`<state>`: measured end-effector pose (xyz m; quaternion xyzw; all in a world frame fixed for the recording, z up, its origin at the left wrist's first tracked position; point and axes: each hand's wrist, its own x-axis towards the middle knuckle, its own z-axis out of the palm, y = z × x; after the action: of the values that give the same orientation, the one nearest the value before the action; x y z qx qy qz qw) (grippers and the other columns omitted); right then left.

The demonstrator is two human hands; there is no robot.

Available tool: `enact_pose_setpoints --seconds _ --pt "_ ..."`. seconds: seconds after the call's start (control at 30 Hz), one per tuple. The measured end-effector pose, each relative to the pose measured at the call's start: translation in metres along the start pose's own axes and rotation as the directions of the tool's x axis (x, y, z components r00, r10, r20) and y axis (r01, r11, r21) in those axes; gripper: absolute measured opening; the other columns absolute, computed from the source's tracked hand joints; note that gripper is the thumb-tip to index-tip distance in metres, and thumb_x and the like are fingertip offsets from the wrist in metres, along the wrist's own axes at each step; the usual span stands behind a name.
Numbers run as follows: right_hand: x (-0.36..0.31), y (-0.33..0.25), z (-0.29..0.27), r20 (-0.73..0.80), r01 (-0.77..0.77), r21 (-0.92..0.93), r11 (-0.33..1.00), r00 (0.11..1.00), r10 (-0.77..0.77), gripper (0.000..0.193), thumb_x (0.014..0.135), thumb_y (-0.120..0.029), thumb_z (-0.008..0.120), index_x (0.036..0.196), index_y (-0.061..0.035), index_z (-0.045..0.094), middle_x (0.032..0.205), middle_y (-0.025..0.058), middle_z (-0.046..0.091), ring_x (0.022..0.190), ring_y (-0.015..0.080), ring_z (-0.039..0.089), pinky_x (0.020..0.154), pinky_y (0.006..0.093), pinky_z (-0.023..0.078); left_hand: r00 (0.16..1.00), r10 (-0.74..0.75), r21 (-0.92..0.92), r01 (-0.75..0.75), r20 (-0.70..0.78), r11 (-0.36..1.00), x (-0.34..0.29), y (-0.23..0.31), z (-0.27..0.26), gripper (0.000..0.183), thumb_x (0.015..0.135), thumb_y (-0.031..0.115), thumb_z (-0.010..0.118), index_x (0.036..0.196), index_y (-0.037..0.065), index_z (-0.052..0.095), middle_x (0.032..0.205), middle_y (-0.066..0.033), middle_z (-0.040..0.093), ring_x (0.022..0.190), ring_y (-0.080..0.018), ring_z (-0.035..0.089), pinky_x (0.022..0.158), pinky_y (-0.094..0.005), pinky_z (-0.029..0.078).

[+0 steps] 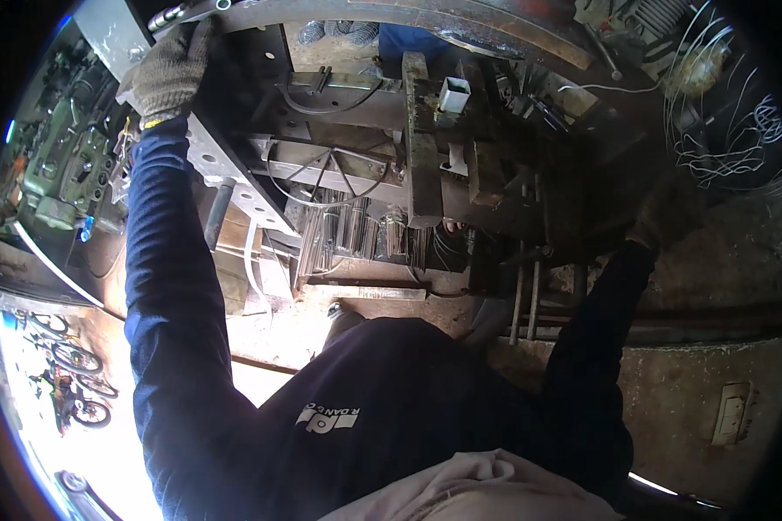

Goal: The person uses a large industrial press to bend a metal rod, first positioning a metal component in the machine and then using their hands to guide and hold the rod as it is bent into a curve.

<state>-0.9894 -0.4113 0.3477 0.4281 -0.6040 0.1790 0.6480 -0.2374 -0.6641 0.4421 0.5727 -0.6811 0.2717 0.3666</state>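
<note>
Where daylight floods in at the far left: bicycles [78, 358] stand close to one another.
Green machine [56, 165]: it sits to the left of your left sleeve [161, 204].
Left hand [172, 76]: gloved in grey knit, your fingers lie close together at the left end of a long steel bar [339, 10]; you cannot tell whether they grip it.
Holed steel plate [226, 167]: it slants from beside your left wrist toward the middle.
Spoked half-hoop [330, 204]: it lies right of the plate, near bundled rods [347, 230].
Square tube [453, 94]: it stands upright, open end up.
Right hand [669, 213]: deep shadow covers it; you cannot tell whether it is spread, closed or holding anything.
Wire [712, 163]: loose loops hang near that hand.
</note>
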Motion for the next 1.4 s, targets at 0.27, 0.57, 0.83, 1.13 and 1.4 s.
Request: enact_pose_setpoints --seconds 0.27,0.57,0.83,1.13,1.4 --pt "0.067 -0.062 -0.082 0.095 -0.174 0.274 0.946 0.984 0.154 0.035 0.102 -0.028 0.052 0.085 -0.0016 0.068 0.081 0.0149 0.068 0.073 0.0361 0.064 0.072 0.047 0.051 0.999 -0.046 -0.006 0.047 0.017 0.999 -0.008 0.0 -0.01 0.049 0.097 0.063 0.049 0.122 0.024 0.067 0.102 -0.0171 0.072 0.096 -0.0401 0.068 0.08 -0.0481 0.054" --pt "0.043 -0.038 -0.054 0.137 -0.217 0.129 0.967 0.97 0.2 0.044 0.101 -0.042 0.049 0.09 -0.0054 0.07 0.091 0.0141 0.07 0.085 0.0318 0.064 0.079 0.0437 0.048 0.998 -0.009 0.084 0.003 0.066 0.996 0.0 -0.017 0.007 0.045 0.098 0.059 0.05 0.127 0.028 0.064 0.104 -0.0161 0.072 0.097 -0.0391 0.068 0.079 -0.0483 0.054" --pt "0.045 -0.027 -0.049 0.101 -0.068 0.106 0.992 0.993 0.057 0.051 0.099 -0.049 0.048 0.086 -0.006 0.072 0.086 0.0136 0.071 0.079 0.0324 0.066 0.074 0.0447 0.05 0.981 -0.102 0.03 0.098 0.167 0.995 0.003 -0.008 0.007 0.051 0.096 0.063 0.049 0.133 0.03 0.062 0.117 -0.013 0.07 0.109 -0.0395 0.065 0.088 -0.0487 0.052" --pt "0.049 -0.051 -0.061 0.073 -0.278 0.398 0.874 0.96 0.272 0.049 0.096 -0.047 0.055 0.084 -0.0041 0.073 0.088 0.0147 0.073 0.081 0.033 0.07 0.075 0.0418 0.055 0.996 0.009 0.001 -0.009 0.086 1.0 0.005 -0.044 0.024 0.051 0.096 0.056 0.051 0.138 0.026 0.057 0.123 -0.0123 0.069 0.115 -0.0373 0.064 0.094 -0.0451 0.051" --pt "0.045 -0.044 -0.061 0.195 -0.268 0.08 0.96 0.949 0.248 0.045 0.099 -0.047 0.052 0.091 -0.0078 0.073 0.081 0.0088 0.071 0.074 0.0268 0.069 0.068 0.0385 0.054 0.984 -0.128 -0.014 0.131 0.123 0.991 0.007 -0.026 0.018 0.059 0.093 0.065 0.05 0.136 0.026 0.059 0.115 -0.0141 0.071 0.11 -0.0366 0.066 0.092 -0.0474 0.05"
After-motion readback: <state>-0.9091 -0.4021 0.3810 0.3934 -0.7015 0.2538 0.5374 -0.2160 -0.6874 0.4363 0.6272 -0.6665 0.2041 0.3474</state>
